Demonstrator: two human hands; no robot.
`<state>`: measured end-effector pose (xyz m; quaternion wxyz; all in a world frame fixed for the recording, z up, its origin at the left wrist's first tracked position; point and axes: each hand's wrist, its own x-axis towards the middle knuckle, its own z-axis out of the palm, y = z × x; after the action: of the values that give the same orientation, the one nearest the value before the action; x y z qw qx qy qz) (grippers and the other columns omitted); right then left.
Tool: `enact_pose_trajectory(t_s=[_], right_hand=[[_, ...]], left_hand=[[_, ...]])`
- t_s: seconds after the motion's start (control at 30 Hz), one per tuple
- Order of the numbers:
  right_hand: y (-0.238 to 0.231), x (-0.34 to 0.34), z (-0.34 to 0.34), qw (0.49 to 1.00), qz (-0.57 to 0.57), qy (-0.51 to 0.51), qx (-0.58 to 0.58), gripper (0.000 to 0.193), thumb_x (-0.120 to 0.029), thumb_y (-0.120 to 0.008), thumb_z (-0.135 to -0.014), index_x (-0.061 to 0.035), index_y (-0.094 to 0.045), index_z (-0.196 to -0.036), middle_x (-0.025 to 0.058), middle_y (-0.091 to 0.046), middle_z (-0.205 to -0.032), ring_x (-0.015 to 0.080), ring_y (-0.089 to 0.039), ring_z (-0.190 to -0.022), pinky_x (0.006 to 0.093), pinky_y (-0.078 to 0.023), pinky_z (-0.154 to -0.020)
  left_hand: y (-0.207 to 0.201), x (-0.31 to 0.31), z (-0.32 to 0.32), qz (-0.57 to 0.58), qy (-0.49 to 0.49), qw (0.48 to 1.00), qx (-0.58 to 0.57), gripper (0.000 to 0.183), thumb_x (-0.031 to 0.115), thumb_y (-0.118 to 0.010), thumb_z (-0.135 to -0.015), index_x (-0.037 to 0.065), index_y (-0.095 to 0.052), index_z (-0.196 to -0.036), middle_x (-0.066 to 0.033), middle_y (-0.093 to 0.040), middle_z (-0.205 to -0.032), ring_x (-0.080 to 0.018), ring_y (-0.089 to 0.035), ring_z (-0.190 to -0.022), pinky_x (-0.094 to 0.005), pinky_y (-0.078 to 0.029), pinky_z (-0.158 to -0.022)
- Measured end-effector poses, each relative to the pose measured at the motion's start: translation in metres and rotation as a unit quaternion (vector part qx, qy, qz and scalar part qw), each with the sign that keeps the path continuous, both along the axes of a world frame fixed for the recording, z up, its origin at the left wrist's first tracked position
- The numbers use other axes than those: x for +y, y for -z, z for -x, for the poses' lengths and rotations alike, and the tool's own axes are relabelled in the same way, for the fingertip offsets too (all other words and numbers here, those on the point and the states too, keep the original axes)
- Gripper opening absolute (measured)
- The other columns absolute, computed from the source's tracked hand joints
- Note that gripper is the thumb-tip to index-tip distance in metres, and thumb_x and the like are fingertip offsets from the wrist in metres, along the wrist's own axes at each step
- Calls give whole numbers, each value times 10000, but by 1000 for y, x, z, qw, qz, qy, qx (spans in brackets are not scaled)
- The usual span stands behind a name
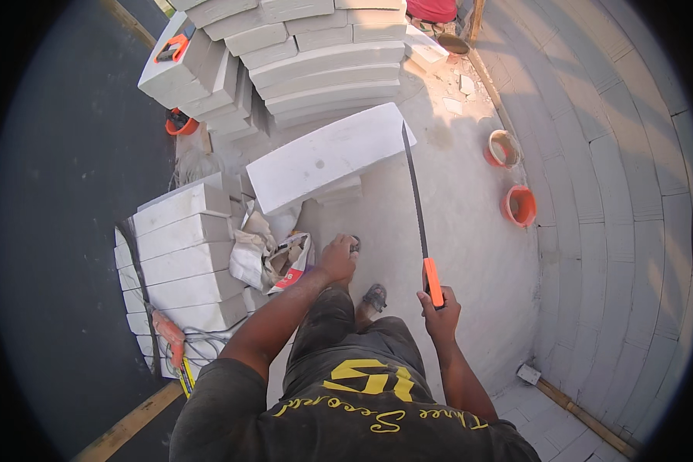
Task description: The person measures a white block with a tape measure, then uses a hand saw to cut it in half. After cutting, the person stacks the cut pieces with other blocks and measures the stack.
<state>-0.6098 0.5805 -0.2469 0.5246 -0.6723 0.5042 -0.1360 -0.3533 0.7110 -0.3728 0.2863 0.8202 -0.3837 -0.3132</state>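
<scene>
My right hand (441,314) is closed around the orange and black handle of a handsaw (416,196). The saw's long dark blade points away from me, its tip at the right end of a long white block (323,158). That block lies slightly slanted, raised on other blocks whose edges show beneath it. My left hand (338,258) is over my left leg near the knee, loosely bent, and nothing shows in it. Beside it on the left are crumpled paper sacks (254,254), one with a red patch.
White blocks form a tall stack (323,69) at the back and a lower pile (185,250) at left. A reddish power tool (169,331) and cable lie there. Orange buckets (519,205) stand along the right block wall (593,192). An orange-handled tool (174,48) rests on blocks.
</scene>
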Motion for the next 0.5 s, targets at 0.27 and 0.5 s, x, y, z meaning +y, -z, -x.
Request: enact_pose_trajectory(t_s=[0.27,0.5], right_hand=[[76,-9,-111,996,24,-87,11,402,-360,-705,-892,-12,-562,-751,61,-517,-570,127,-493,-537,328,-417,-531],[136,-12,-184,991,8,-111,73,432,-381,-710,-883,-12,-549,-727,100,-534,-559,203,-519,-496,357,-436,-523]], left_hand=[[80,-55,-156,-127,-120,984,-17,511,214,-605,-836,85,-502,-1320,-194,-393,-1441,-363,-354,-1365,-452,-301,-1133],[117,-116,-220,-191,-216,945,-152,637,290,-597,-898,140,-376,-1477,-162,-140,-1596,-389,-73,-1482,-586,-72,-1168]])
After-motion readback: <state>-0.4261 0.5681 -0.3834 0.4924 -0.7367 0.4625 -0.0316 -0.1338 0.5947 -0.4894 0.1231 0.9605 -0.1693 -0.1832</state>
